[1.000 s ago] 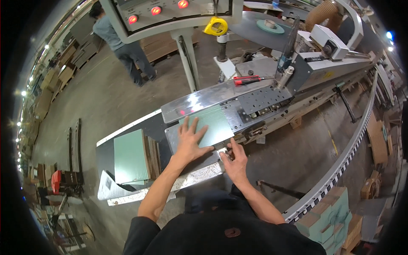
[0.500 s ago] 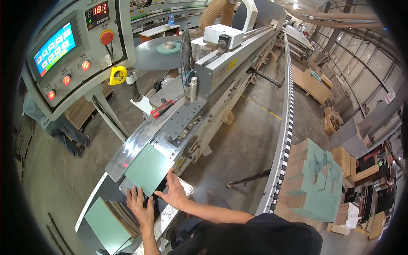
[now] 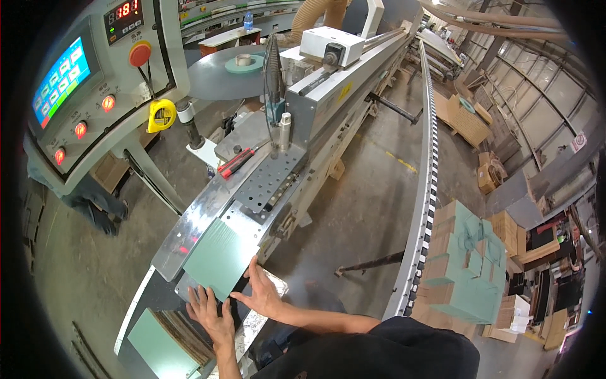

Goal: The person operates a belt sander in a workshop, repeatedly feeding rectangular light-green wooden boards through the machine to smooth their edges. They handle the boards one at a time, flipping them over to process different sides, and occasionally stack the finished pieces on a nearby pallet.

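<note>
A pale green rectangular panel [image 3: 218, 260] lies flat on the metal infeed table of a long machine. My left hand [image 3: 213, 318] is at its near edge, fingers spread and fingertips touching or very close to the panel. Against the panel's right-hand near corner rests my right hand [image 3: 262, 295], its thumb out to the side and its fingers stretched along the edge. Neither hand is wrapped round anything. Left of my left forearm sits a stack of similar green panels [image 3: 163, 344] with brown edges.
A control box [image 3: 136, 82] with a lit screen and buttons stands at the left, a yellow tape measure [image 3: 161, 115] on it. Red-handled pliers [image 3: 235, 163] lie on the machine. A long roller rail [image 3: 429, 164] runs along the right, with green-topped stacks [image 3: 467, 265] beyond it.
The view has shifted slightly, so the control box sits further left. My hands stay at the panel's edges, and the panel shows little or no movement along the table.
</note>
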`<action>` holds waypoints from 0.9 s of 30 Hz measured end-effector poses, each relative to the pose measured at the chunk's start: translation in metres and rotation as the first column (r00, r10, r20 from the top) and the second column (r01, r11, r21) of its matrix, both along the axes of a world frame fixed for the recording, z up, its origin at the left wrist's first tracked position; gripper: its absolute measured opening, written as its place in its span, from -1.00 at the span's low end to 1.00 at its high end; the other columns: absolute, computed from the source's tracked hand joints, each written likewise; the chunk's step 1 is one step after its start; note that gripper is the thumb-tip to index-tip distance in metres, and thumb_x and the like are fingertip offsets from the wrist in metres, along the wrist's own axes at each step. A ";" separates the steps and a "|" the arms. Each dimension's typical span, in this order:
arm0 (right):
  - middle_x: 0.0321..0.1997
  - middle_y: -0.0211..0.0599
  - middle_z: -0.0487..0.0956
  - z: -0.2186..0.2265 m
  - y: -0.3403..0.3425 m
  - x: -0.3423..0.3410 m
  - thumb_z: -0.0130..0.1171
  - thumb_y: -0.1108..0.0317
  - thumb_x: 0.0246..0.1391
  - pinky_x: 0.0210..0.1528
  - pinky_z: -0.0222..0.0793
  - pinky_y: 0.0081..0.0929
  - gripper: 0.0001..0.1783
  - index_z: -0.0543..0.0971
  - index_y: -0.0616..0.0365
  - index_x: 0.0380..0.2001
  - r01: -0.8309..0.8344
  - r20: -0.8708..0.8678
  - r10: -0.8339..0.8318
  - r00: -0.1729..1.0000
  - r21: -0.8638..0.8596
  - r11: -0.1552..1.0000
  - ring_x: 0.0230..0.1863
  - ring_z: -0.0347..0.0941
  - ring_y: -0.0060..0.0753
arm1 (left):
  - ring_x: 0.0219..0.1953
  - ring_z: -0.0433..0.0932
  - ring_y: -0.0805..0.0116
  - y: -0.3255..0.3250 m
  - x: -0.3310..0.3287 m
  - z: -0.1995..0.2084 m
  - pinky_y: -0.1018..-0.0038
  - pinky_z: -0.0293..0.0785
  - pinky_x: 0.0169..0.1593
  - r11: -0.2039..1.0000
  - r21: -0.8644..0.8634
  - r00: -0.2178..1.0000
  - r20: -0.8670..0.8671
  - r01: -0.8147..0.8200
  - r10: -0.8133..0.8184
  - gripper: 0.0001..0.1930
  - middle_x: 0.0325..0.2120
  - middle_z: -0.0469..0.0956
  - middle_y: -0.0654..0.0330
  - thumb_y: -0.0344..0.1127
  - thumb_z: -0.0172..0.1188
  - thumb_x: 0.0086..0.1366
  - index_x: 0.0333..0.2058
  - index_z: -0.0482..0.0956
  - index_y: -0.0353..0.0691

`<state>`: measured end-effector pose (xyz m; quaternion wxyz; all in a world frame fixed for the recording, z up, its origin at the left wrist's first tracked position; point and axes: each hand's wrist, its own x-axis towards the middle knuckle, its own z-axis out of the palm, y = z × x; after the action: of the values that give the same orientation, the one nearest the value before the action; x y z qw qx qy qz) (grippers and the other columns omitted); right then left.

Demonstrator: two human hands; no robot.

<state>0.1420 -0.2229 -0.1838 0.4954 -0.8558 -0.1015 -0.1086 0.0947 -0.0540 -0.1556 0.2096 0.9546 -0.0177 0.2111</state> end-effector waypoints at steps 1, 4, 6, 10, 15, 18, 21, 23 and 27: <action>-0.03 0.04 0.42 0.000 -0.002 0.002 0.53 0.12 -0.02 -0.18 0.53 -0.24 0.46 -0.44 0.35 0.49 -0.010 0.009 0.010 1.000 0.000 1.000 -0.15 0.45 -0.07 | 0.47 0.13 -0.16 -0.001 0.001 -0.003 -0.18 -0.09 0.40 1.000 0.007 1.000 0.010 0.003 -0.003 -0.37 0.28 0.42 -0.12 -0.33 0.39 0.20 0.26 0.47 -0.22; 0.07 0.17 0.41 0.000 -0.007 0.009 0.51 0.13 0.00 -0.09 0.53 -0.11 0.47 -0.51 0.36 0.47 -0.056 -0.025 0.058 0.998 0.058 0.997 -0.03 0.48 0.08 | 0.47 0.14 -0.16 -0.006 0.006 -0.001 -0.19 -0.09 0.39 1.000 0.004 1.000 0.016 0.015 -0.015 -0.39 0.28 0.42 -0.13 -0.30 0.38 0.22 0.26 0.47 -0.21; 0.05 0.16 0.42 -0.001 -0.014 0.014 0.53 0.14 -0.03 -0.05 0.52 -0.14 0.49 -0.48 0.39 0.47 -0.048 -0.039 0.050 0.998 0.047 0.998 -0.02 0.48 0.04 | 0.46 0.14 -0.16 -0.017 0.012 0.006 -0.15 -0.13 0.41 1.000 0.011 1.000 -0.030 -0.007 0.007 -0.43 0.27 0.43 -0.13 -0.30 0.38 0.22 0.21 0.51 -0.25; -0.01 0.04 0.44 0.004 -0.038 0.033 0.58 0.17 -0.12 -0.10 0.51 -0.19 0.47 -0.35 0.43 0.49 -0.015 -0.066 0.017 0.998 0.019 1.000 -0.07 0.48 -0.03 | 0.47 0.12 -0.18 -0.039 0.034 0.012 -0.10 -0.20 0.44 0.999 -0.027 0.999 -0.037 0.021 -0.022 -0.45 0.24 0.45 -0.16 -0.28 0.37 0.22 0.17 0.53 -0.33; -0.09 -0.15 0.44 0.001 -0.073 0.065 0.60 0.22 -0.15 -0.25 0.49 -0.37 0.48 -0.34 0.33 0.51 -0.005 -0.029 0.007 1.000 0.058 0.998 -0.31 0.39 -0.30 | 0.47 0.12 -0.20 -0.073 0.066 0.008 -0.10 -0.24 0.44 0.999 -0.018 0.999 -0.027 0.029 -0.030 -0.43 0.19 0.48 -0.21 -0.26 0.38 0.18 0.16 0.52 -0.31; -0.11 -0.18 0.44 -0.002 -0.101 0.089 0.61 0.23 -0.16 -0.29 0.48 -0.39 0.49 -0.34 0.30 0.52 0.006 0.010 -0.007 1.000 0.068 0.998 -0.34 0.37 -0.34 | 0.46 0.17 -0.15 -0.100 0.093 0.010 -0.09 -0.19 0.44 0.998 -0.037 0.999 0.009 0.041 -0.041 -0.44 0.18 0.50 -0.21 -0.30 0.41 0.14 0.14 0.57 -0.28; -0.13 -0.21 0.44 -0.001 -0.130 0.115 0.63 0.24 -0.19 -0.31 0.48 -0.40 0.49 -0.30 0.29 0.52 0.023 0.077 -0.027 0.997 0.054 0.998 -0.37 0.36 -0.36 | 0.45 0.17 -0.17 -0.128 0.118 0.013 -0.09 -0.19 0.44 0.998 -0.033 0.998 0.026 0.061 -0.060 -0.47 0.16 0.51 -0.22 -0.30 0.42 0.13 0.09 0.59 -0.30; -0.13 -0.21 0.45 -0.001 -0.150 0.132 0.63 0.24 -0.20 -0.32 0.48 -0.41 0.48 -0.29 0.29 0.53 0.028 0.084 -0.032 0.996 0.057 0.998 -0.39 0.36 -0.37 | 0.45 0.18 -0.18 -0.148 0.136 0.015 -0.07 -0.19 0.44 0.998 -0.023 0.998 0.028 0.065 -0.065 -0.49 0.14 0.52 -0.19 -0.29 0.43 0.10 0.05 0.61 -0.31; -0.17 -0.23 0.48 -0.004 -0.191 0.164 0.65 0.23 -0.25 -0.32 0.47 -0.46 0.46 -0.18 0.32 0.52 0.066 0.069 -0.070 0.995 0.057 0.996 -0.39 0.37 -0.41 | 0.30 0.37 -0.12 -0.187 0.170 0.014 -0.05 -0.17 0.43 0.993 -0.073 0.996 0.011 0.088 -0.087 -0.49 -0.04 0.62 -0.05 -0.31 0.46 0.04 0.00 0.63 -0.35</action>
<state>0.3063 -0.4140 -0.1874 0.5106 -0.8407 -0.0869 -0.1583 0.2652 -0.2411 -0.1413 0.2536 0.9436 -0.0527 0.2061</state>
